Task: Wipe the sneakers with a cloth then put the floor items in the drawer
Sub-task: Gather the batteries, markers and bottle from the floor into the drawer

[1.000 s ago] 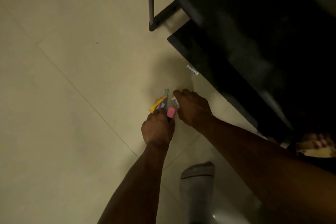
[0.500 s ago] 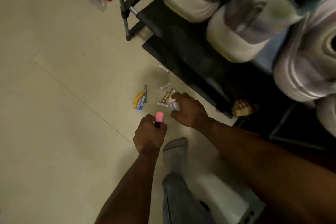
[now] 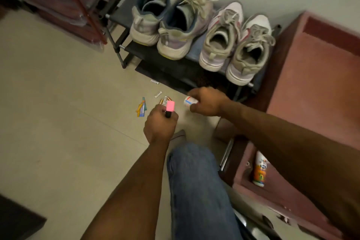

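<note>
Open drawer [image 3: 272, 185] at right, ready to receive items.
Sneakers [image 3: 202, 31] parked on rack [image 3: 120, 17], out of way.
Left hand [image 3: 160, 124] fisted round pink-capped marker [image 3: 169, 107].
Right hand [image 3: 207, 101] pinches small white tube [image 3: 189, 101], lifted clear for transfer.
Batteries [image 3: 164, 100], coloured strips [image 3: 141, 107] on floor [image 3: 58, 113], uncollected.

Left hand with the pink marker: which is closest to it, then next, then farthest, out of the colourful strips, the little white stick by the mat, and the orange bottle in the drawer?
Judged from the left hand in the head view:
1. Colourful strips, on the floor just to its left.
2. Little white stick, further up the floor at the edge of the dark mat.
3. Orange bottle, lying in the open drawer off to the right.
</note>
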